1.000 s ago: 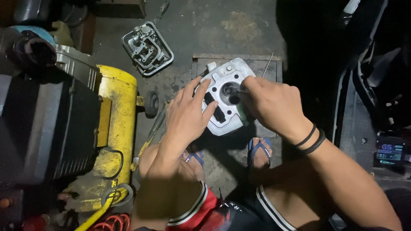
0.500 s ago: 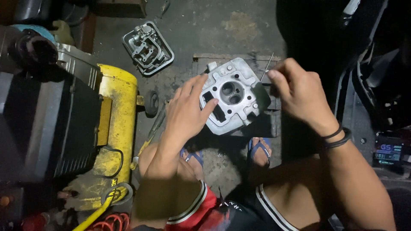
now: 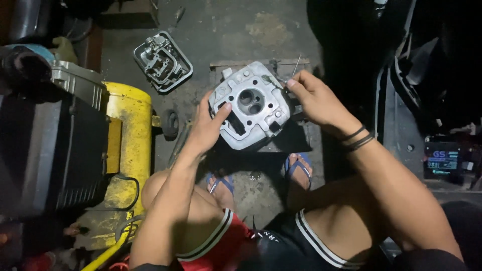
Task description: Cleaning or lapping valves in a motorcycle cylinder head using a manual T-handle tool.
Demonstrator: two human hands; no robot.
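Floor [image 3: 236,30] of stained concrete carried everything. Black case [image 3: 50,145] stood at far left, touching a yellow tank [image 3: 128,135] with a small wheel [image 3: 169,124] on its side. Grey metal engine head [image 3: 251,105] sat tilted on a dark board [image 3: 296,140] just ahead of the person's blue sandals [image 3: 298,168]. Grey metal cover [image 3: 162,62] lay apart, up and left of the head. Left hand [image 3: 208,128] propped the engine head from its left edge, fingers spread wide, forefinger on the face. Right hand [image 3: 314,98] sat at the head's upper right corner, thumb and forefinger pinched narrow on a small thin part [image 3: 273,80]; what kind, could not tell. Black bands [image 3: 357,139] circled the right wrist.
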